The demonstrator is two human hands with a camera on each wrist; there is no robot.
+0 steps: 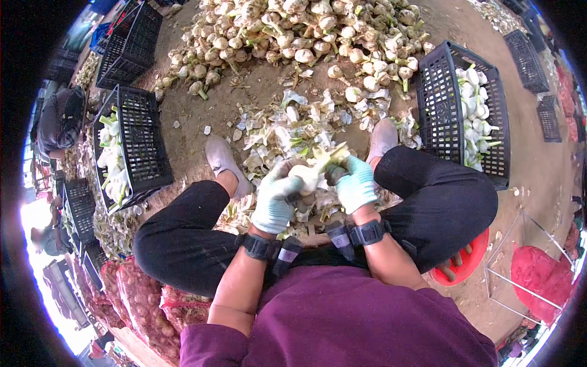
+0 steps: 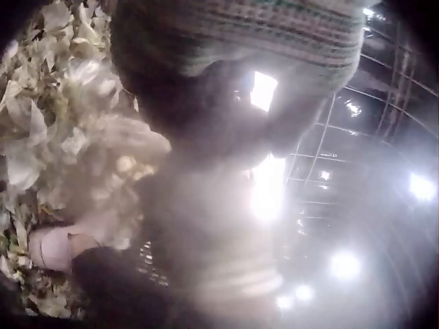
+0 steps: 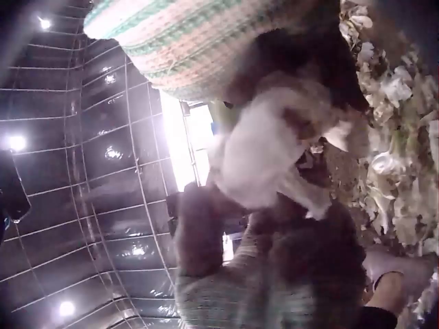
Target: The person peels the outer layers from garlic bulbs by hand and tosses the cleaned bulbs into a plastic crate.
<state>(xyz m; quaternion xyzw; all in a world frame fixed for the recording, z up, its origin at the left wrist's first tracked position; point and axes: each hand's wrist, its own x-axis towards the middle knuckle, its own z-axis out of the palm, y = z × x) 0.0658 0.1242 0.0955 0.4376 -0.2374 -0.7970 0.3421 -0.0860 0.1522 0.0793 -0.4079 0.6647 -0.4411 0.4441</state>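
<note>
Striped, ribbed knit gloves cover both hands. The left hand curls its fingers round a garlic bulb, smooth, white and rounded; the right hand pinches its pale yellow-green stalk. Papery, crumpled skins litter the ground below the bulb; beyond it rises a heap of rougher, tan garlic.

At lower left, bulging red mesh sacks; at lower right, a round red plastic basin and a red bundle crossed by a thin white metal frame; overhead, white lamps against a dark gridded roof.
</note>
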